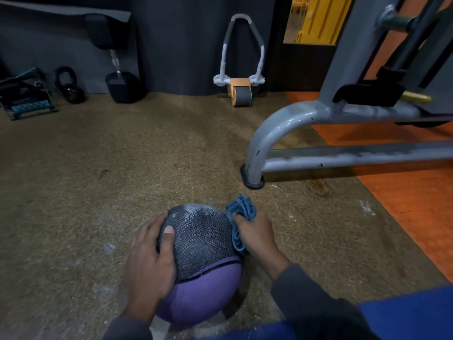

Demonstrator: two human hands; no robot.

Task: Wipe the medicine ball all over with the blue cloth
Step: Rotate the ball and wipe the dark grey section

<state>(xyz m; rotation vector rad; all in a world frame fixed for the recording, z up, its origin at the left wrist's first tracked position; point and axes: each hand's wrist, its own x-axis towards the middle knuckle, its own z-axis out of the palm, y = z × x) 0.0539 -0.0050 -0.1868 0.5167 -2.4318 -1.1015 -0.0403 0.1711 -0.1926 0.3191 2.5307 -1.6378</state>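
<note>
Fingers of the right hand [256, 235] curled tight around a bunched blue cloth [239, 223], knuckles up; the wad is pressed against the right flank of the medicine ball [201, 261]. Folds of cloth stick up past the hand and trail down between palm and ball. Left hand [150, 258] spread flat over the ball's left side, fingers wrapping its curve, thumb lying up on the dark textured panel. Both dark grey sleeves run back toward the camera.

Medicine ball sits on speckled tan floor [110, 180], low centre of the view. Upper part dark grey with a fine raised pattern, pale scuffing near the crown; lower part purple, a curved seam between the two. Blue fabric [404, 312] just right of and nearer than the ball, at the bottom edge; what it belongs to I cannot tell.

Beyond the ball and to its right: rubber-capped foot of a grey machine frame [267, 143], apart from the ball. Orange flooring [411, 197] right of the frame foot. Far beyond the ball, against the dark wall: ab roller [241, 93] with a white and grey handle loop. Far left of the ball, along that wall: a black pad on a chrome post [115, 62], a dark coiled strap [68, 83], a teal-trimmed item too dim to identify.
</note>
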